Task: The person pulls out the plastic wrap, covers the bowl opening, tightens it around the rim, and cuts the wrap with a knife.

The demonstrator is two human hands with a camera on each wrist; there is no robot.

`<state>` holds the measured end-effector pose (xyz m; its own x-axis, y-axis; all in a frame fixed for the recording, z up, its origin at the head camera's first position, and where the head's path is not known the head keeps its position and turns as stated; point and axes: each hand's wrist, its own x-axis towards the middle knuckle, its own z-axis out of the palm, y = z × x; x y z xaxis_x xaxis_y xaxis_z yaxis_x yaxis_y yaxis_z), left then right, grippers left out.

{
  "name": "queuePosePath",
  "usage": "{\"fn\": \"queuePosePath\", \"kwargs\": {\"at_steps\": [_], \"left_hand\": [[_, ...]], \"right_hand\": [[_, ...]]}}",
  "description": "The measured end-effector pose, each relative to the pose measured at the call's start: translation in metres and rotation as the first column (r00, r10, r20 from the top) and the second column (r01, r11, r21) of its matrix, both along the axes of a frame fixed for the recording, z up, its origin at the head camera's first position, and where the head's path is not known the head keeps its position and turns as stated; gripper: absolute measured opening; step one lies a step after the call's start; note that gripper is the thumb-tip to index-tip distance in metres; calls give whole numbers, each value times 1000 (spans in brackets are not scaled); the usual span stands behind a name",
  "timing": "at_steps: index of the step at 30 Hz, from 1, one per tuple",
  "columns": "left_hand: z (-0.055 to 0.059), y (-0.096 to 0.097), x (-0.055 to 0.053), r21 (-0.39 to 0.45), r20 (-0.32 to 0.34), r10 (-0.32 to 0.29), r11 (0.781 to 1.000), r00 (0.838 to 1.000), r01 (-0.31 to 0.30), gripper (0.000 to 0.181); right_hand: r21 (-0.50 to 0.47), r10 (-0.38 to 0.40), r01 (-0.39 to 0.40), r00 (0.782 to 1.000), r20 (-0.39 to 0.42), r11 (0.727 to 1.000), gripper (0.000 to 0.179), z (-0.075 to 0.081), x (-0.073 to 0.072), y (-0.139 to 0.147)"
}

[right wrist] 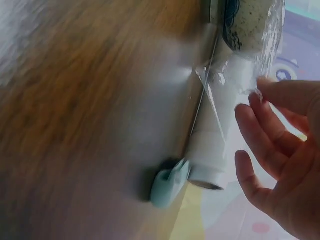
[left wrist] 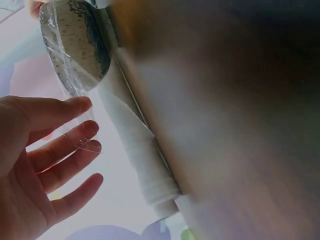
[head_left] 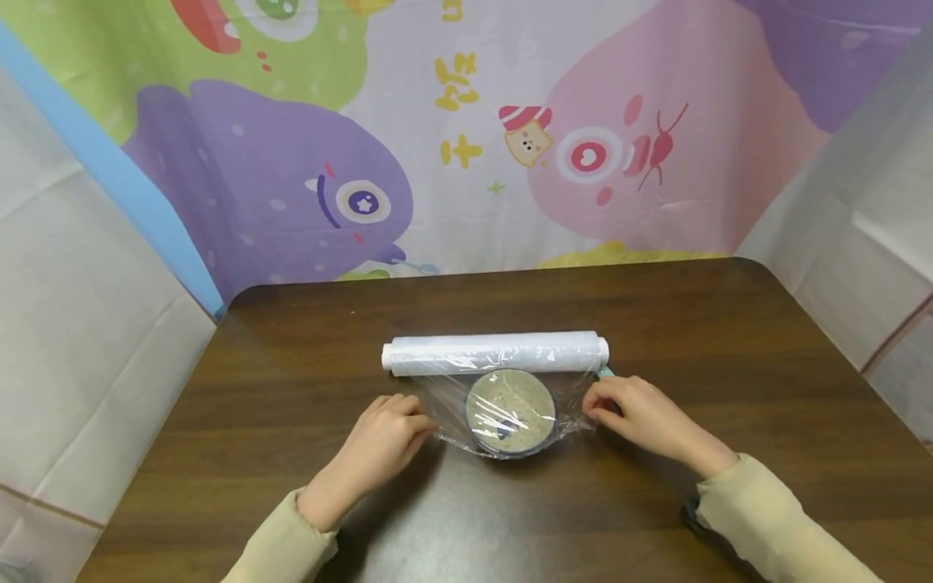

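Observation:
A speckled beige bowl (head_left: 510, 409) with a dark blue rim stands on the table, with clear cling film (head_left: 448, 397) stretched over its top. Behind it lies the white cling film roll (head_left: 496, 354), from which the sheet runs forward over the bowl. To the bowl's left, my left hand (head_left: 389, 429) pinches one corner of the film between thumb and forefinger. On the other side my right hand (head_left: 641, 413) pinches the opposite corner. In both wrist views the remaining fingers are spread loosely, and blue patterning (left wrist: 95, 37) shows on the bowl's side.
A small teal object (right wrist: 167, 187) lies by the right end of the roll, near my right hand. The dark wooden table (head_left: 291, 340) ends at a curtain (head_left: 466, 227) printed with cartoon figures. Pale cloth (head_left: 66, 283) hangs at either side.

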<state>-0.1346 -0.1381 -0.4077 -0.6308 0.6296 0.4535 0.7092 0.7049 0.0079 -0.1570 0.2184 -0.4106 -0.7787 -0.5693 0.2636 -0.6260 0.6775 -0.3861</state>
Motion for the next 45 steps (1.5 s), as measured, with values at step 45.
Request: {"fn": "queuePosePath", "kwargs": {"at_steps": [45], "left_hand": [[2, 50, 33, 419, 879, -188, 742, 438, -523, 65]], "right_hand": [[-559, 27, 552, 696, 718, 619, 55, 14, 66, -86]]}}
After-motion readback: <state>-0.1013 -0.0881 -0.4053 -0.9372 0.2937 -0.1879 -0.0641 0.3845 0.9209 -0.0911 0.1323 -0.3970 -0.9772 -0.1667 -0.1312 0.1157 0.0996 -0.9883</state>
